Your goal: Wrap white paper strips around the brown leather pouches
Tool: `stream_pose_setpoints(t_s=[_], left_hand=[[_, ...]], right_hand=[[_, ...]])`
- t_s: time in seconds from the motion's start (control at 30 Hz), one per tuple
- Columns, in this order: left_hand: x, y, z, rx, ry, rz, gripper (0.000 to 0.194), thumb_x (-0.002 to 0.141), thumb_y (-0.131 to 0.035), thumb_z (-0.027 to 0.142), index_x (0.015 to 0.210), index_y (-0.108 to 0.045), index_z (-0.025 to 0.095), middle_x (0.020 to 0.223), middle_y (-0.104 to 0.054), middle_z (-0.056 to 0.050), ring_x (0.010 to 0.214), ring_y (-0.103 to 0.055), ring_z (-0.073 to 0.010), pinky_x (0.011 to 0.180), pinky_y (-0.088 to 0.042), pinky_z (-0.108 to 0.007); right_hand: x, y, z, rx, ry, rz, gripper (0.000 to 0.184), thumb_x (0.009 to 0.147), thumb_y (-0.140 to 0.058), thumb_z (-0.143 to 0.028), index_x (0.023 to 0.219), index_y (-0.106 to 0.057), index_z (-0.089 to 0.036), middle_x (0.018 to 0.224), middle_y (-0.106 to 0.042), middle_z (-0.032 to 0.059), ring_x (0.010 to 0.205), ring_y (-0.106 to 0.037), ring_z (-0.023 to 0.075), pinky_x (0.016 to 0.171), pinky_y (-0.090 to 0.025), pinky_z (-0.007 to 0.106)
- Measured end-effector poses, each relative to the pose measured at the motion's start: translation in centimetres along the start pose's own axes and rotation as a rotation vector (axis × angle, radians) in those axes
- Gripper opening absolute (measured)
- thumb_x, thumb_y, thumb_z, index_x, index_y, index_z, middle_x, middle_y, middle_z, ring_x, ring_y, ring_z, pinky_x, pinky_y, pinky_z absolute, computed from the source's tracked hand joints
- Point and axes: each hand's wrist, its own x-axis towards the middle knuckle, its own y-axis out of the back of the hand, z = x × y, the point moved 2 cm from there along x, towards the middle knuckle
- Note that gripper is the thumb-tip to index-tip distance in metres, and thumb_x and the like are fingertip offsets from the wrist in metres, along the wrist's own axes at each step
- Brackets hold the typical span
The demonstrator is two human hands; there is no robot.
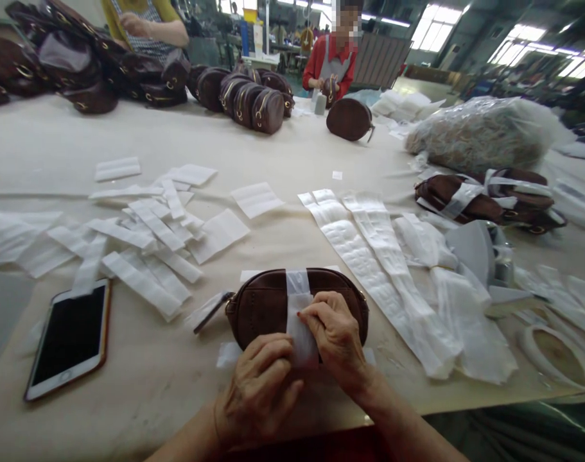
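Observation:
A dark brown oval leather bag [263, 307] lies on the table in front of me, its strap end with a zipper pull sticking out at the left. Across its middle runs a white foam wrapping strip [300, 327], with a piece of clear tape [298, 281] at its upper end. My right hand [338, 337] pinches the right edge of the strip between thumb and fingers. At the strip's left edge my left hand [263, 385] rests with curled fingers, the fingertips against the strip. Whether those fingers grip it is partly hidden.
Loose white foam strips [148, 237] are heaped at the left, beside a phone [68, 340]. Longer foam strips [393, 276], a tape dispenser [485, 253] and a tape roll [555, 356] lie right. Wrapped bags [489, 196] and a stuffed plastic bag [485, 135] sit beyond. Two people work across the table.

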Motion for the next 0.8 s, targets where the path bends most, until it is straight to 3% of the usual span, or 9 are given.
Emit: stream_pose_setpoints(t_s=[0.07, 0.17, 0.27, 0.57, 0.67, 0.77, 0.8], left_hand=[[0.2, -0.3, 0.4, 0.093, -0.016, 0.015, 0.016, 0.080, -0.053, 0.007, 0.093, -0.061, 0.010, 0.091, -0.064, -0.011, 0.100, -0.058, -0.0221, 0.090, -0.050, -0.035], [0.2, -1.2, 0.8, 0.293, -0.112, -0.055, 0.031, 0.084, -0.045, 0.005, 0.112, -0.059, 0.006, 0.109, -0.064, -0.014, 0.115, -0.051, -0.0258, 0.101, -0.040, -0.040], [0.0, -2.0, 0.6, 0.359, -0.141, -0.088, 0.034, 0.089, -0.036, 0.004, 0.113, -0.059, 0.006, 0.116, -0.063, -0.013, 0.121, -0.048, -0.0243, 0.104, -0.035, -0.038], [-0.6, -1.9, -0.1, 0.440, -0.199, -0.090, 0.036, 0.090, -0.039, 0.008, 0.123, -0.055, 0.011, 0.120, -0.062, -0.015, 0.117, -0.054, -0.0245, 0.099, -0.038, -0.037], [-1.1, -2.1, -1.1, 0.464, -0.263, -0.135, 0.041, 0.091, -0.041, 0.013, 0.131, -0.049, 0.012, 0.121, -0.062, -0.014, 0.116, -0.055, -0.0240, 0.102, -0.034, -0.036], [-1.4, -2.5, -2.0, 0.453, -0.296, -0.066, 0.047, 0.088, -0.048, 0.012, 0.135, -0.045, 0.014, 0.118, -0.064, -0.012, 0.108, -0.060, -0.0224, 0.107, -0.029, -0.036], [-1.5, -2.6, -2.2, 0.439, -0.299, -0.030, 0.049, 0.087, -0.050, 0.012, 0.135, -0.045, 0.014, 0.116, -0.065, -0.012, 0.106, -0.061, -0.0222, 0.108, -0.028, -0.036]], right_hand=[[-0.1, -0.1, -0.1, -0.012, 0.009, 0.005, 0.022, 0.089, -0.053, -0.020, 0.069, -0.060, -0.020, 0.076, -0.056, 0.0035, 0.078, -0.052, 0.0168, 0.068, -0.046, 0.028], [0.0, -0.1, -0.1, -0.005, 0.012, 0.003, 0.024, 0.090, -0.052, -0.020, 0.066, -0.058, -0.020, 0.077, -0.057, 0.0036, 0.077, -0.052, 0.0166, 0.069, -0.046, 0.029], [0.2, 0.0, 0.1, 0.015, -0.016, 0.013, 0.021, 0.088, -0.055, -0.018, 0.066, -0.057, -0.020, 0.077, -0.057, 0.0032, 0.076, -0.053, 0.0164, 0.071, -0.047, 0.029], [0.4, 0.0, -0.3, -0.029, -0.077, 0.088, 0.010, 0.080, -0.064, -0.017, 0.074, -0.056, -0.020, 0.078, -0.057, 0.0016, 0.073, -0.056, 0.0148, 0.069, -0.049, 0.026], [0.3, 3.6, 0.5, -0.028, -0.028, 0.224, 0.008, 0.085, -0.059, -0.021, 0.092, -0.058, -0.018, 0.089, -0.059, 0.0040, 0.073, -0.058, 0.0124, 0.069, -0.051, 0.023], [0.3, 11.4, 3.5, -0.246, 0.010, 0.484, 0.010, 0.087, -0.057, -0.023, 0.096, -0.059, -0.018, 0.095, -0.062, 0.0076, 0.097, -0.058, 0.0186, 0.088, -0.048, 0.032], [0.3, 14.6, 5.1, -0.345, -0.062, 0.554, 0.009, 0.085, -0.059, -0.023, 0.092, -0.060, -0.018, 0.097, -0.062, 0.0086, 0.100, -0.057, 0.0204, 0.092, -0.046, 0.035]])
